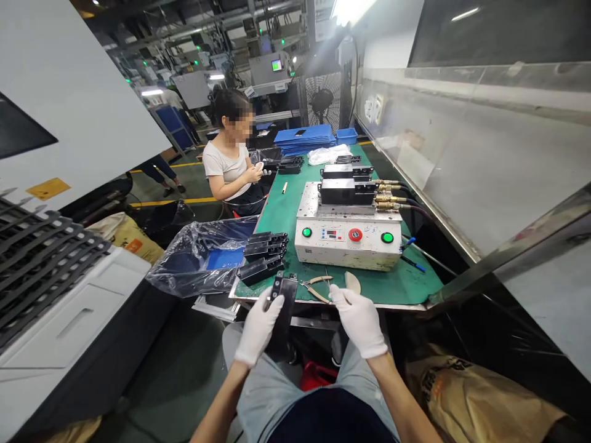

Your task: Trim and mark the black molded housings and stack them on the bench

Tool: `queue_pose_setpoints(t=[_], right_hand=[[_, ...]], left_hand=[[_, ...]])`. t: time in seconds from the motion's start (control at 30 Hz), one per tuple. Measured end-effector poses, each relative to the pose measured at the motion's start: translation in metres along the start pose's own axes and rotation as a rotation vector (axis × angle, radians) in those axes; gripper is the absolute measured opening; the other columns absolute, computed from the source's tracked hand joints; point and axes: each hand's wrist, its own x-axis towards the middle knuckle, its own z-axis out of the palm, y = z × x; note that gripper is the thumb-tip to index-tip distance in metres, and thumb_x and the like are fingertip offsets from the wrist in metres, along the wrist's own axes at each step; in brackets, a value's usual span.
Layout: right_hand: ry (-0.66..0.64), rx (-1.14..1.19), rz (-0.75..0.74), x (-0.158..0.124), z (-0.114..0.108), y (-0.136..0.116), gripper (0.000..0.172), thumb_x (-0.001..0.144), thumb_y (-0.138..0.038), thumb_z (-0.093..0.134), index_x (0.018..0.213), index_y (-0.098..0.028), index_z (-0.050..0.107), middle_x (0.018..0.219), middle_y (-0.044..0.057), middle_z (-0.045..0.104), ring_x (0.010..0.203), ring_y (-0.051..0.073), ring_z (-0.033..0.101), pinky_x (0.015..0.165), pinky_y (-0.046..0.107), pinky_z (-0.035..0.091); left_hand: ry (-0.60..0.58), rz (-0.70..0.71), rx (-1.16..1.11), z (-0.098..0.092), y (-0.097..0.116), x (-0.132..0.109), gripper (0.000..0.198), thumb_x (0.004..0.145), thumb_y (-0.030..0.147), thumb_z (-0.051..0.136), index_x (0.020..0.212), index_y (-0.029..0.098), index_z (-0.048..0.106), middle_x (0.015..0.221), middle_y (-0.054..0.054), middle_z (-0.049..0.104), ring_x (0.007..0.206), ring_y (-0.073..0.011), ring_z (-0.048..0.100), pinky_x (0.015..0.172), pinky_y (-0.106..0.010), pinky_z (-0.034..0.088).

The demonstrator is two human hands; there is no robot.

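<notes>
My left hand (260,326), in a white glove, is closed around a long black plastic housing (287,301) just off the table's front edge. My right hand (360,320), gloved too, has its fingers pinched on a thin dark rod-like tool (327,274) that points up and away. Its kind is too small to make out. Between the hands, cutting pliers (318,289) with tan handles lie on the green tabletop (285,212). A beige rounded piece (353,282) rests just beyond my right hand. More black housings (261,269) lie beyond my left hand.
A white machine (348,246) with buttons and hoses stands on the table, black housings (347,191) on top. A plastic-lined bin (194,252) is at the left. Across the table's left side sits a co-worker (226,166). Blue sheets (305,140) are stacked at the back.
</notes>
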Motion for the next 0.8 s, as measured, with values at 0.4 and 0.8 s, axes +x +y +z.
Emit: queue_pose_setpoints(t=[0.4, 0.8], right_hand=[[-0.126, 0.126, 0.165, -0.075, 0.008, 0.066, 0.057, 0.101, -0.066, 0.045, 0.083, -0.027, 0.082, 0.079, 0.007, 0.08, 0.068, 0.023, 0.073, 0.059, 0.029, 0.048], [-0.243, 0.263, 0.165, -0.069, 0.025, 0.038, 0.06, 0.1, -0.068, 0.048, 0.078, -0.023, 0.081, 0.08, 0.007, 0.081, 0.079, 0.024, 0.076, 0.074, 0.031, 0.056]], left_hand=[[-0.114, 0.663, 1.224, -0.018, -0.013, 0.135, 0.056, 0.1, 0.046, 0.053, 0.15, 0.019, 0.049, 0.144, -0.013, 0.061, 0.133, -0.0254, 0.055, 0.115, -0.035, 0.041], [-0.38, 0.53, 1.264, -0.063, 0.016, 0.196, 0.066, 0.079, 0.038, 0.073, 0.142, 0.023, 0.059, 0.136, -0.012, 0.068, 0.12, -0.0322, 0.066, 0.106, -0.039, 0.05]])
